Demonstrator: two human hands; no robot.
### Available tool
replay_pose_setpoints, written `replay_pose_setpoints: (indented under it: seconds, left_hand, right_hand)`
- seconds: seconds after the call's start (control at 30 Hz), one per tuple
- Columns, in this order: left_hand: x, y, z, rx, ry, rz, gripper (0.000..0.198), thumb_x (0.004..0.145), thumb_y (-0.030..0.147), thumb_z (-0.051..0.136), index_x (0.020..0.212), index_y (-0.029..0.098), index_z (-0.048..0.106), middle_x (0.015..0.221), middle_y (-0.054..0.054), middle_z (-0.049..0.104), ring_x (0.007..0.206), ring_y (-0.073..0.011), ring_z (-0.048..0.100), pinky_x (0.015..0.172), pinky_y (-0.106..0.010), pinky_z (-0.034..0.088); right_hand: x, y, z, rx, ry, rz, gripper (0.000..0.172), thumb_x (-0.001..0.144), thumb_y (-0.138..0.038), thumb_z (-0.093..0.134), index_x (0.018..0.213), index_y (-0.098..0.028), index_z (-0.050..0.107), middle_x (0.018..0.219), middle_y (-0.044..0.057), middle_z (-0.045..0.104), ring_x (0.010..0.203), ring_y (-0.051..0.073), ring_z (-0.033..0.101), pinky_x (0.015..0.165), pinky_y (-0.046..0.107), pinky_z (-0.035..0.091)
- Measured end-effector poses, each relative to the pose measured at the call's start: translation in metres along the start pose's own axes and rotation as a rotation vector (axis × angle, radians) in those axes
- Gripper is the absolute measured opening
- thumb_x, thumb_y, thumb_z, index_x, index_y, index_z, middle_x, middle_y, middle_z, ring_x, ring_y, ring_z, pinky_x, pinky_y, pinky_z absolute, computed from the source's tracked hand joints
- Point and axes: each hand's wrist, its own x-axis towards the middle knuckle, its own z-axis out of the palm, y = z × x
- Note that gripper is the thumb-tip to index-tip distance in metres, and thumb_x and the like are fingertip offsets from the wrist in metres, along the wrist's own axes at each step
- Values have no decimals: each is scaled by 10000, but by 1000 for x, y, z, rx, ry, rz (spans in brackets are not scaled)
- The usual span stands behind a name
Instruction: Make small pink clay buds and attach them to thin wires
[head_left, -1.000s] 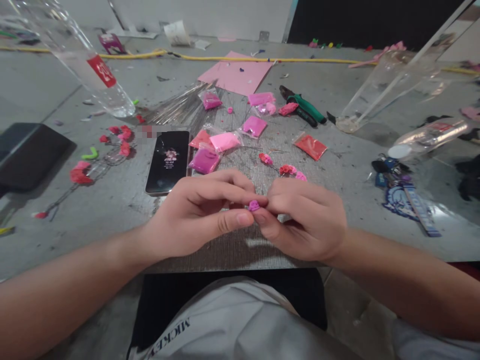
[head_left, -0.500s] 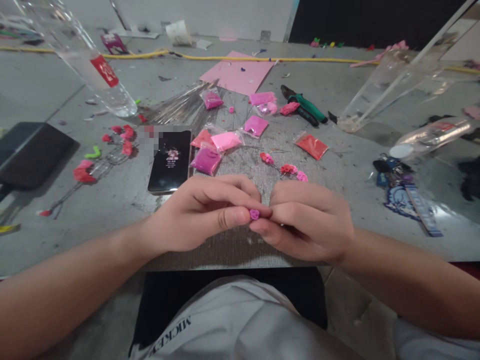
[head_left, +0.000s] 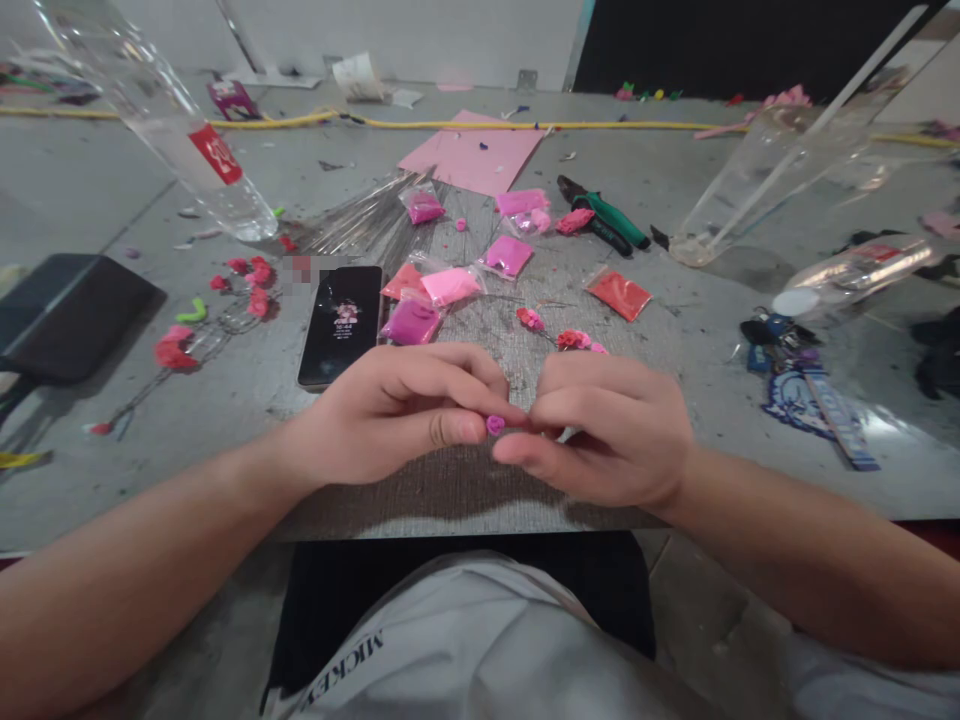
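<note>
Between two hands (head_left: 405, 415) (head_left: 615, 425) sits one purple rosette (head_left: 495, 426).

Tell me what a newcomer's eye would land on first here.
Probably the small purple flower held in the left hand, just below the picture's middle. Then perhaps the bright pink, purple and red packets scattered farther back, and the tall clear bottle at upper left.

Two hands (head_left: 615, 425); one phone (head_left: 341, 322)
</note>
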Motion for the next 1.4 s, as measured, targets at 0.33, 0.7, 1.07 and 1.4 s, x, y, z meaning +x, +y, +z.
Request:
replay_pose_setpoints:
  seconds: [0.33,0.7,1.07,1.4]
  left_hand:
    - [-6,-27,-14,680,-322,4,113,1005,240,730,1021,202,835,1002,-73,735,923,-180,731,865,-269,583]
    - [-2,-16,-34,813,-227,-57,218,1052,258,616,1079,212,828,1072,-82,752,975,-199,720,889,-300,562]
    - [-1,-22,-33,891,-170,-265,221,1009,271,620,1053,173,813,1033,-96,797,937,-244,735,863,-365,558]
    - [0,-14,-18,449,108,-382,262,945,416,798,1124,233,858,1058,-43,862,966,-239,805,834,-317,627]
  right_hand:
    - [4,15,3,-60,166,275,557,1105,-518,536,632,-225,528,532,-27,486,488,110,432,510,303,364]
    - [4,14,3,-106,126,310,517,1102,-431,535,632,-218,541,523,-34,460,509,111,417,528,301,352]
    - [1,28,8,-118,-148,366,277,1024,-283,594,763,-189,614,666,-13,606,626,116,542,606,268,402]
    - [-5,32,12,-87,-224,387,148,1035,-263,634,981,-163,728,894,54,767,805,160,665,723,295,503]
